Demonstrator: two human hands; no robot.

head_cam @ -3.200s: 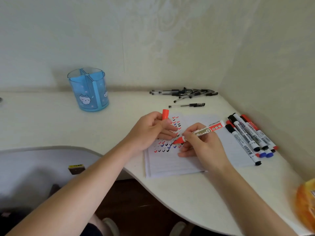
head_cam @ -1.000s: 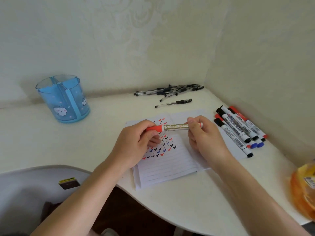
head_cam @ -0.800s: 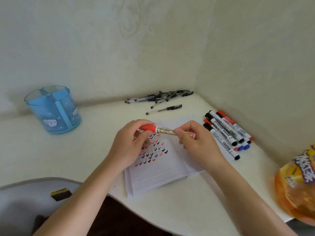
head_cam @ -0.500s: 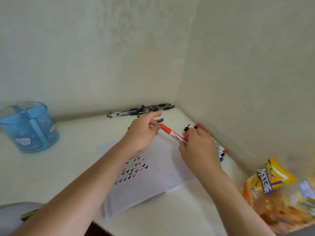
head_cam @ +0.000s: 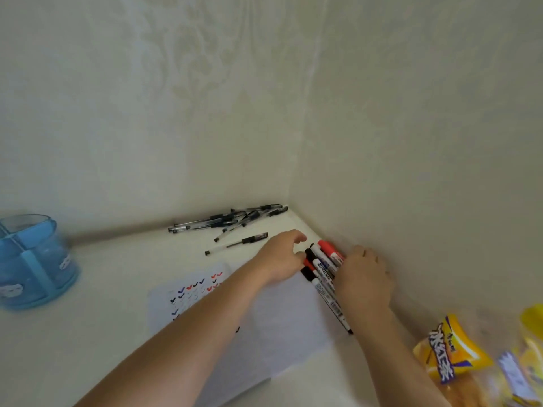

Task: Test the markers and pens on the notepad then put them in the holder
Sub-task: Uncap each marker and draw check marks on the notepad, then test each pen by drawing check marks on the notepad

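Reaching past the right edge of the notepad (head_cam: 288, 324), both hands meet at a row of whiteboard markers (head_cam: 321, 267). The markers lie side by side just to the right of the notepad, close to the wall, with their black and red caps pointing away from the person. The left hand (head_cam: 279, 259) sits over the notepad's far right corner, at the cap ends of the markers. Its fingers are curled in and a red cap peeks out beside them, but I cannot tell if it holds anything. The right hand (head_cam: 364, 280) lies palm down on top of the markers. Its fingers are bent over them, and I cannot tell if it grips them or only rests there. The notepad lies open on the white desk (head_cam: 117, 304), with little red, blue and black ticks on its left page. The blue pen holder (head_cam: 35, 259) stands well to the left of the notepad. A heap of black pens (head_cam: 229, 221) lies beyond the notepad by the back wall. One single pen (head_cam: 238, 245) lies between the heap and the notepad. A yellow snack bag (head_cam: 449, 356) sits to the right of the notepad.
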